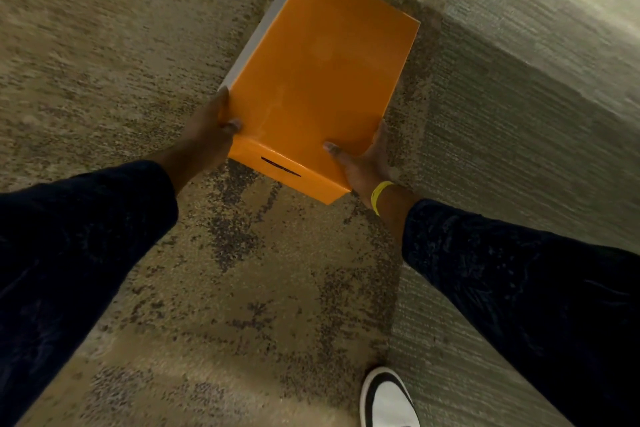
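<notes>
An orange rectangular box (322, 80) with a thin dark mark on its near end is held out in front of me, above the floor. My left hand (211, 128) grips its near left corner, thumb on the lid and fingers hidden under the side. My right hand (363, 159) holds the near right corner, thumb lying on the lid, fingers along the right side. A yellow band (379, 196) circles my right wrist. Both arms wear dark sleeves.
Mottled tan and dark carpet (242, 270) covers the floor below. A paler ribbed carpet strip (519, 114) runs along the right. A white panel edge (256, 35) shows under the box's left side. My black-and-white shoe (386, 399) stands at the bottom.
</notes>
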Available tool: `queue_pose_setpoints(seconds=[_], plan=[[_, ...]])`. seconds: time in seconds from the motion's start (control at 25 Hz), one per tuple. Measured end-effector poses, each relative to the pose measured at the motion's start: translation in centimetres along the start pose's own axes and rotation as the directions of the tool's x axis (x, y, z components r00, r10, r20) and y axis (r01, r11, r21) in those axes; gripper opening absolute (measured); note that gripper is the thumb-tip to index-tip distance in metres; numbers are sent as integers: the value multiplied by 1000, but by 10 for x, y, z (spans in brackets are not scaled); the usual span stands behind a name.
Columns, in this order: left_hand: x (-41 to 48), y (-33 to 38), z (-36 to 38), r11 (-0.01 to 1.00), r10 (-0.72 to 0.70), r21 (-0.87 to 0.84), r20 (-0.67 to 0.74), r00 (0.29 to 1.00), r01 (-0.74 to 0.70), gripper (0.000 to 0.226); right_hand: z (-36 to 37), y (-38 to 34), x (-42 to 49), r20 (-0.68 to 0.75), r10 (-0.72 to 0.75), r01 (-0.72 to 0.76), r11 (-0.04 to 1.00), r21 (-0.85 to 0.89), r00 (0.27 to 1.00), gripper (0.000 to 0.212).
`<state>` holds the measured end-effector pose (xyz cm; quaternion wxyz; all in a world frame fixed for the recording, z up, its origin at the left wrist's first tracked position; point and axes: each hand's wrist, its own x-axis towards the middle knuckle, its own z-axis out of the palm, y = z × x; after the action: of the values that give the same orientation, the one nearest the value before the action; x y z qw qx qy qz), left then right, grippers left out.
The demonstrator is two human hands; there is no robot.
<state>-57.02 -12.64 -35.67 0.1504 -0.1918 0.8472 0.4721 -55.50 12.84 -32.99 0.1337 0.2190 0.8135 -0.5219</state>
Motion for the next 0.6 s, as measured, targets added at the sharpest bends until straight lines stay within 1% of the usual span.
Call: queue_pose_setpoints(seconds=[0.04,0.16,0.24,0.32,0.4,0.44,0.48,0.52,0.56,0.6], plan=[[1,-1,1,1000,9,11,23,1000,-9,67,0,-3,0,9,10,-10,1000,-2,1000,121],[3,2,-1,996,9,93,15,1000,-10,67,0,-2,3,-4,19,-19,1000,4,1000,122],[2,7,-1,981,41,191,6,999,-42,65,-1,-4,4,8,22,-22,999,-23,1000,122],[-4,11,2,950,77,302,4,997,-75,67,-3,-5,3,17,27,-26,995,-97,999,120],[-17,10,0,906,102,409,29,994,-105,76,-7,-8,-4,13,-9,12,968,-249,1000,116],[-26,9,-2,849,132,510,44,990,-136,83,-9,-6,-6,35,-67,75,933,-352,997,114],[-37,9,-5,768,195,612,57,979,-188,89,-10,-9,-14,67,-127,144,882,-449,990,111],[-47,9,-8,683,253,691,79,964,-236,95,-13,-10,-23,114,-189,221,809,-545,975,109],[-59,11,-12,616,295,740,102,950,-270,101,-14,-11,-35,169,-234,288,737,-611,957,107],[-70,14,-15,570,321,766,125,939,-297,105,-15,-12,-43,220,-265,343,685,-643,939,105]])
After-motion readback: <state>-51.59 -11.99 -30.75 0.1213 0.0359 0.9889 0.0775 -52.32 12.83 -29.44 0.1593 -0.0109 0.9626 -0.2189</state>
